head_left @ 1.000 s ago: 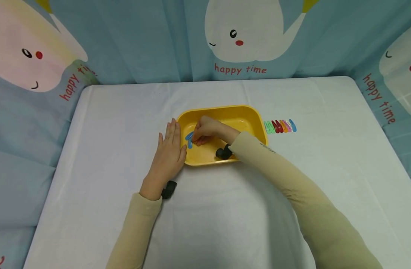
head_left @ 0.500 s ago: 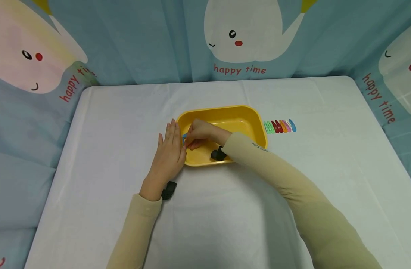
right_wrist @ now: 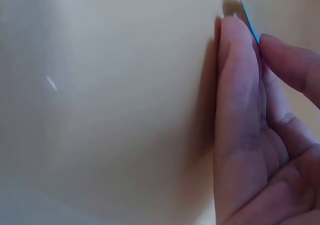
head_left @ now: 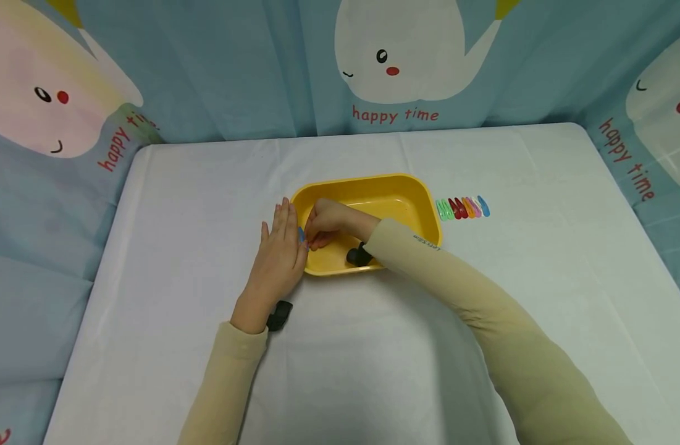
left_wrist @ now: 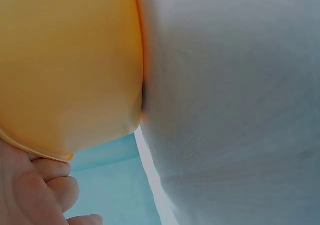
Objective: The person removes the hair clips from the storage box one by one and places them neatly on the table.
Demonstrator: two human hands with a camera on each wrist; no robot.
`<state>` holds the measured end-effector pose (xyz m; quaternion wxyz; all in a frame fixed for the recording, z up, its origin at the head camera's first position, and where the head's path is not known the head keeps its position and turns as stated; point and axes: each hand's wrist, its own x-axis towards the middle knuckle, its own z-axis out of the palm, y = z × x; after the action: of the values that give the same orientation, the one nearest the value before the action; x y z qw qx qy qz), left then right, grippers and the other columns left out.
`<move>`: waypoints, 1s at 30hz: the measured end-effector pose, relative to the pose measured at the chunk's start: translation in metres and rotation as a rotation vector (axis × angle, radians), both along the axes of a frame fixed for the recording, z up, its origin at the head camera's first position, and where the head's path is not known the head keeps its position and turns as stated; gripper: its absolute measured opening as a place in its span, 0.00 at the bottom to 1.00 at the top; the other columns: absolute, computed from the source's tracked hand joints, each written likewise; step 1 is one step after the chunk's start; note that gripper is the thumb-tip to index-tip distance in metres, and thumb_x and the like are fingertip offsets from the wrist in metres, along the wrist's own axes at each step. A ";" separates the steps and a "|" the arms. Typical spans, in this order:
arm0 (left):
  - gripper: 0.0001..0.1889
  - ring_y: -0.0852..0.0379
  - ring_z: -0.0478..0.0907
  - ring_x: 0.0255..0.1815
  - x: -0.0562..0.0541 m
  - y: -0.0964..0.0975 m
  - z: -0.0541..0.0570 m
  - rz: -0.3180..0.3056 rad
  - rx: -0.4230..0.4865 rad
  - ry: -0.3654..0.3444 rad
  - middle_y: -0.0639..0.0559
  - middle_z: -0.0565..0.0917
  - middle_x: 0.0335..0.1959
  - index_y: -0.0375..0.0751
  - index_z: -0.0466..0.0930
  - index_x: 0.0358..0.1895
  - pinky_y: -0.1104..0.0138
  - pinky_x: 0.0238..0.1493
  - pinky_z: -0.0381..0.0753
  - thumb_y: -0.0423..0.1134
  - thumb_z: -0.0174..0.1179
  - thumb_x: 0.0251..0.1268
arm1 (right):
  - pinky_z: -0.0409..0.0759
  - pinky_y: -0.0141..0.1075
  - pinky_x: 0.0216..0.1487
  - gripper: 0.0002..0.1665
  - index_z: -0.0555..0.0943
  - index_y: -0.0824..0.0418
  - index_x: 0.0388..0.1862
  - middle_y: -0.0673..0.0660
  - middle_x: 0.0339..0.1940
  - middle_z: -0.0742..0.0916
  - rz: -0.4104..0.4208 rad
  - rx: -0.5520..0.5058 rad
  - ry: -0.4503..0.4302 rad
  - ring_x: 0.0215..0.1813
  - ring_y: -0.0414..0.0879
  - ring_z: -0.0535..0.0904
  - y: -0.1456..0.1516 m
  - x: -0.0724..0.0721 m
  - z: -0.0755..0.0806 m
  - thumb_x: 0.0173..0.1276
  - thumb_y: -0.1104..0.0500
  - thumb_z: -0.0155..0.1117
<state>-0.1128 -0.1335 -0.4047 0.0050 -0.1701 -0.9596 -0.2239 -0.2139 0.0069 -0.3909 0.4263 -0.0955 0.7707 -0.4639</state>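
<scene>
A yellow tray [head_left: 398,201] stands on the white-covered table. My left hand [head_left: 278,256] rests against its left rim with straight fingers; in the left wrist view the palm and fingers [left_wrist: 35,190] lie at the tray's outer wall. Inside the tray's left end, my right hand [head_left: 331,222] pinches a blue hair clip [right_wrist: 250,22] between thumb and finger, and only its thin edge shows in the right wrist view. A bit of blue clip [head_left: 301,235] shows between the two hands in the head view. The fingers hide most of the blue there.
A row of several coloured hair clips [head_left: 463,208], green, red, orange, pink, white and blue, lies right of the tray. Dark wrist cameras sit on both wrists; the right one [head_left: 359,255] is over the tray's near side. A printed blue curtain [head_left: 234,74] surrounds the table.
My right hand has moved left within the tray, up to the left wall and near my left hand. The blue clips, in plain view before, are now mostly hidden. My left hand stays put.
</scene>
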 end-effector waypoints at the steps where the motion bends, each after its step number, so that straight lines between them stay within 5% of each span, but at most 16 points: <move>1: 0.32 0.41 0.37 0.75 0.000 0.000 0.000 0.001 0.002 -0.001 0.36 0.40 0.75 0.28 0.38 0.73 0.41 0.68 0.40 0.40 0.39 0.75 | 0.80 0.30 0.23 0.07 0.83 0.77 0.33 0.58 0.16 0.84 0.005 -0.003 0.001 0.17 0.42 0.81 0.000 0.000 0.000 0.61 0.73 0.59; 12: 0.34 0.42 0.35 0.75 0.001 0.000 0.000 0.004 -0.016 -0.014 0.37 0.38 0.75 0.28 0.36 0.73 0.43 0.69 0.39 0.41 0.40 0.75 | 0.81 0.31 0.28 0.06 0.80 0.71 0.27 0.58 0.21 0.85 0.080 -0.066 0.021 0.23 0.43 0.83 0.025 -0.002 0.010 0.63 0.70 0.60; 30: 0.34 0.45 0.33 0.76 0.002 0.000 0.001 0.016 -0.031 -0.032 0.39 0.35 0.76 0.29 0.35 0.73 0.45 0.70 0.36 0.41 0.40 0.74 | 0.81 0.48 0.43 0.06 0.83 0.67 0.29 0.56 0.25 0.85 -0.045 -0.175 0.175 0.30 0.50 0.82 0.107 0.015 0.046 0.62 0.64 0.64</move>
<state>-0.1109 -0.1334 -0.4033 -0.0110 -0.1592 -0.9642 -0.2117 -0.1989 0.1135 -0.3447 0.3368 -0.1554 0.7634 -0.5289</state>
